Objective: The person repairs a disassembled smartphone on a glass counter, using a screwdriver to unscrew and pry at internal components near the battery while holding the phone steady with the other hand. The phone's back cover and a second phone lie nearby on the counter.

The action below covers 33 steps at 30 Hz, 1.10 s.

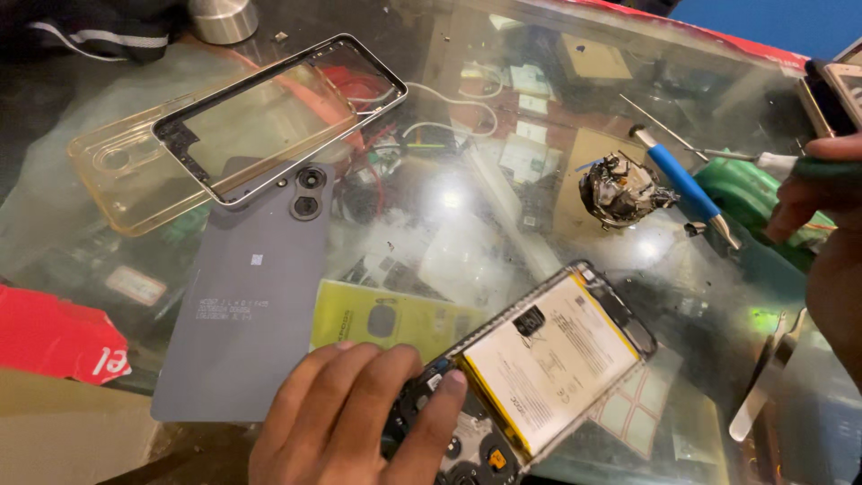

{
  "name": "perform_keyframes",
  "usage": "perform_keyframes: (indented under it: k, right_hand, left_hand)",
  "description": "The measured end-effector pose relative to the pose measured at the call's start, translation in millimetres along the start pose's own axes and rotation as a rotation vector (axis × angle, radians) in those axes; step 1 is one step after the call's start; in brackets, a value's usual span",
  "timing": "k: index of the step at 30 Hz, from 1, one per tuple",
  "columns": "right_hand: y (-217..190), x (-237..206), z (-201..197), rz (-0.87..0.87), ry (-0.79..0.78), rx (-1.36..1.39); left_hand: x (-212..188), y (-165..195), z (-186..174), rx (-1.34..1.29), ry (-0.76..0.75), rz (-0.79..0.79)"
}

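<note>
An opened smartphone with exposed white-and-yellow battery [539, 364] is pinned by the flat-fingered left hand [355, 418]; at 3 o'clock, a green-handled screwdriver [790, 164] is pinched by the right hand [822, 224].

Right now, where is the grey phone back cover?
In the head view, the flat grey phone back cover lies left of centre on the glass table, below the empty black phone frame and beside the left hand.

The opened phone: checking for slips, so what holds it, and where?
The left hand presses its fingertips on the opened phone at its camera end, pinning rather than gripping it.
</note>
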State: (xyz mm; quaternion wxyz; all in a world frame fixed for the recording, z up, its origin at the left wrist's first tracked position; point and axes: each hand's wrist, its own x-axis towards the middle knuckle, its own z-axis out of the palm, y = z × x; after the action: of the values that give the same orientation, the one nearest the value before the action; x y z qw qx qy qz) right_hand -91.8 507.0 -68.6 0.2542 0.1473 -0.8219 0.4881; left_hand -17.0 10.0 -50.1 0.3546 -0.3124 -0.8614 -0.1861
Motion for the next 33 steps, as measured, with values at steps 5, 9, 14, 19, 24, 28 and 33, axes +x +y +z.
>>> perform_keyframes:
  k: [5,9,14,19,24,28,33]
  right_hand:
    - [-29,5,22,-0.052,0.0,-0.149]
    - [-53,5,29,0.044,0.009,-0.032]
    - [-65,9,34,0.087,0.004,0.035]
    - [-75,11,37,0.06,-0.011,0.003]
    - [-90,15,51,0.064,0.03,0.075]
    - [-106,16,62,0.048,0.066,0.066]
    - [-114,12,62,0.076,0.063,0.112]
  left_hand:
    - [-2,28,9,0.027,0.008,-0.198]
    - [11,32,8,0.051,0.067,-0.214]
    - [4,-3,0,-0.066,-0.124,0.085]
    - [-4,-15,-1,-0.207,-0.191,0.168]
    - [3,-4,5,-0.205,-0.125,0.132]
    - [-6,14,19,-0.249,-0.043,0.058]
    - [-8,26,32,-0.116,-0.004,0.023]
